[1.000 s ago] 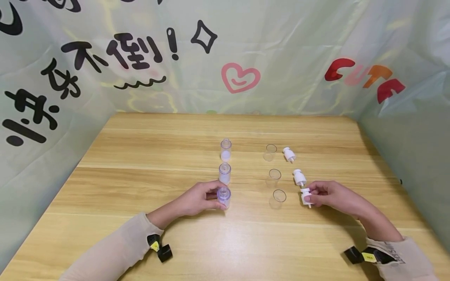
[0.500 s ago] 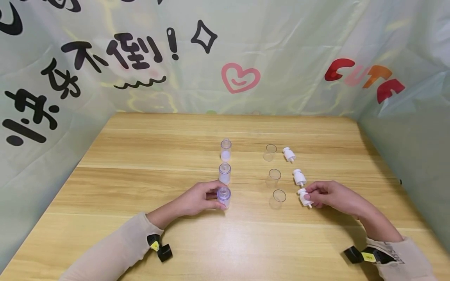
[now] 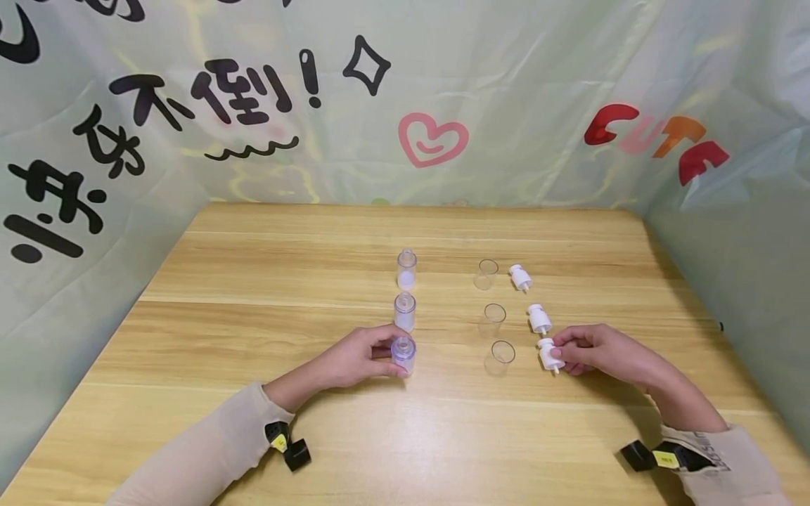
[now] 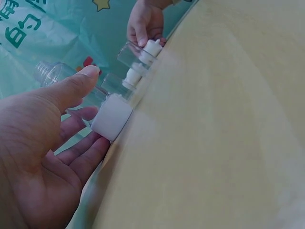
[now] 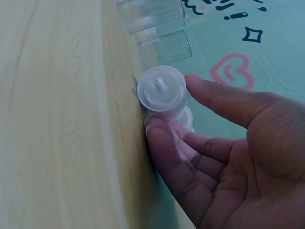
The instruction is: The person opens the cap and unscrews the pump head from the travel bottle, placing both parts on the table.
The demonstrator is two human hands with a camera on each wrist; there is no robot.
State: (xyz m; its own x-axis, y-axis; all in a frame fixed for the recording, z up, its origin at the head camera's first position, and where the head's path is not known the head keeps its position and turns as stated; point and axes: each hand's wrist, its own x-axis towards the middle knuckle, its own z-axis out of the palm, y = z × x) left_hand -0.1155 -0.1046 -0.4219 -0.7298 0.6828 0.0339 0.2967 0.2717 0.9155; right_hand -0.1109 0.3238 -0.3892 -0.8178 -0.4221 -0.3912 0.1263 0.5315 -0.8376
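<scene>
In the head view my left hand (image 3: 353, 360) grips the nearest of three small clear bottles (image 3: 403, 357), which stands upright on the table. The left wrist view shows its white lower part (image 4: 112, 117) on the tabletop and its clear threaded neck (image 4: 46, 72) above. At the right, my right hand (image 3: 595, 351) pinches a white pump head (image 3: 549, 355) between thumb and fingers. Its round underside, with a short central stem, faces the right wrist camera (image 5: 160, 88). Directly behind it lies a second white pump head (image 3: 539, 319), with a third pump head (image 3: 520, 278) farther back.
Behind the held bottle stand a middle bottle (image 3: 405, 312) and a far bottle (image 3: 407, 270) in line. Three clear caps, the nearest cap (image 3: 500, 360) among them, form a row between bottles and pump heads. Printed sheeting (image 3: 506, 84) encloses the wooden table (image 3: 285, 260) at back and sides.
The pump head in my right hand has tilted and shifted slightly left, then partly back. My left hand and its bottle have stayed in place.
</scene>
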